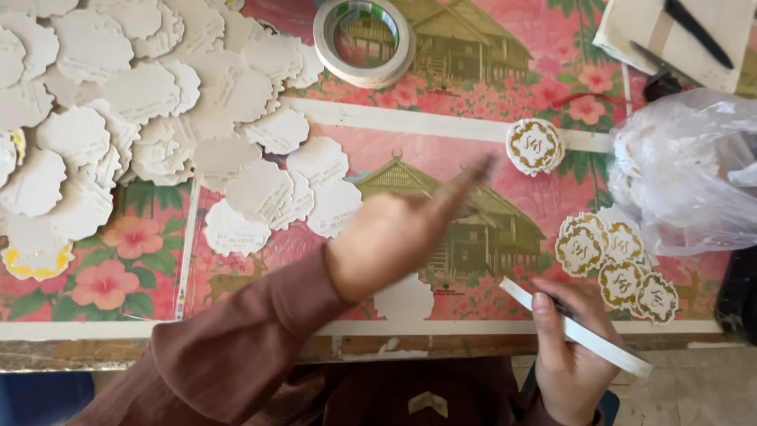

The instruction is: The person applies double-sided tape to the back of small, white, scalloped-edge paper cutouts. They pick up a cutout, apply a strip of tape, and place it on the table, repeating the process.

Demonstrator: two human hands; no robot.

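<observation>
1. Table [236, 347]: worn wooden front edge, top covered by a glossy pink cloth [489, 102] printed with flowers and wooden houses.
2. Pile of paper cutouts [134, 102]: flat, scallop-edged white rounds, matte, blank side up, heaped over the far left corner and spilling toward the middle.
3. Plastic bag [694, 166]: thin, crinkled, translucent, at the right edge.
4. Tape roll [364, 41]: white ring lying flat near the far edge.
5. Left hand [398, 229]: brown sleeve, fingers stretched out and blurred over the middle of the cloth, clasping nothing; one white cutout [404, 300] lies under the wrist near the front edge.
6. Right hand [572, 347]: fingers closed round a white strip [576, 331], long, flat and narrow, slanting across the front edge at the right.
7. Gold-patterned rounds [619, 264]: four clustered just beyond the strip; a fifth [535, 146] lies apart, farther back.
</observation>
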